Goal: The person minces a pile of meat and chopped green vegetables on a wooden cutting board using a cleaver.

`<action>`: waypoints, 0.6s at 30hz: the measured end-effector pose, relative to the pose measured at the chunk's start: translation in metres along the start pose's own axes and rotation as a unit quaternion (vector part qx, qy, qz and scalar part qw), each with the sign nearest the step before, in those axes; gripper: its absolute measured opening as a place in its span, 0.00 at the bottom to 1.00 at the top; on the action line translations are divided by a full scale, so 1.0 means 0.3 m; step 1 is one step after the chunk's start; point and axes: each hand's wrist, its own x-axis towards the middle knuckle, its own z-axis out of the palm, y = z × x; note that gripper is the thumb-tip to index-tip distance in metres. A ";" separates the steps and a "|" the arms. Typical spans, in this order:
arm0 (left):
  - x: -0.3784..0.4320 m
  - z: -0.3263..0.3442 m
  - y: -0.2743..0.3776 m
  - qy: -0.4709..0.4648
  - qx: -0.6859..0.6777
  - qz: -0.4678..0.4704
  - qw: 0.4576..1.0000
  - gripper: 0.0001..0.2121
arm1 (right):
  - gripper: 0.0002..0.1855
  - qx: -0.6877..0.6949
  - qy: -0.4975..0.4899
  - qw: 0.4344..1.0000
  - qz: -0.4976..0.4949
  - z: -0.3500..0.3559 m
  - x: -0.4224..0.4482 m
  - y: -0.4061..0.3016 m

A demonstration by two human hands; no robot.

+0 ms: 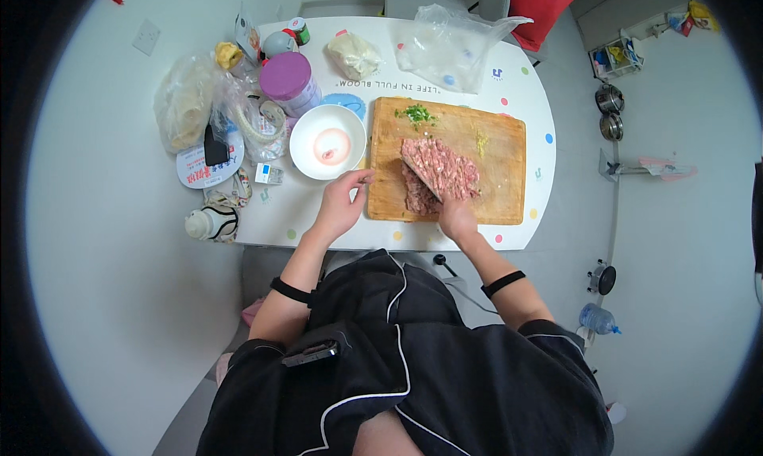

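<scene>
Minced meat (456, 167) lies in the middle of a wooden cutting board (503, 187). My right hand (458, 218) grips a knife at the board's near edge, its blade (422, 179) slanting up and left through the meat. The handle is hidden in my fist. Beside the board's left edge, my left hand (346, 198) has its fingers bent near the rim of a white bowl (304, 158); whether it holds anything small is unclear. Reddish liquid and a scrap of meat are in the bowl. Chopped green onion (417, 114) and a small yellowish minced heap (481, 142) rest on the board.
Left of the bowl stand a purple-lidded tub (286, 77), plastic bags (188, 104) and a white bottle (205, 224). Along the far side of the white table (334, 235) are a tied bag (354, 55), a clear plastic bag (447, 50) and a jar (300, 31).
</scene>
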 end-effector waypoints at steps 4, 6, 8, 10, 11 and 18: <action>-0.002 0.006 0.013 0.010 -0.001 -0.001 1.000 0.18 | 0.12 0.013 -0.023 1.000 0.009 -0.118 -0.060 -0.060; 0.003 0.019 0.005 0.007 0.002 0.000 1.000 0.18 | 0.12 0.002 -0.029 0.999 0.018 -0.089 -0.061 -0.045; -0.008 0.041 0.022 0.000 0.004 -0.002 1.000 0.18 | 0.12 0.001 -0.032 0.999 0.016 -0.076 -0.068 -0.013; -0.018 0.042 0.029 0.002 0.007 -0.007 1.000 0.18 | 0.12 0.007 -0.065 0.997 0.030 -0.173 -0.067 -0.064; -0.028 0.046 0.025 0.002 0.004 -0.010 1.000 0.18 | 0.12 0.004 -0.065 0.998 0.019 -0.139 -0.081 -0.050; -0.013 0.078 0.042 0.002 0.003 0.008 1.000 0.18 | 0.12 0.022 -0.051 0.998 -0.019 -0.145 -0.110 -0.005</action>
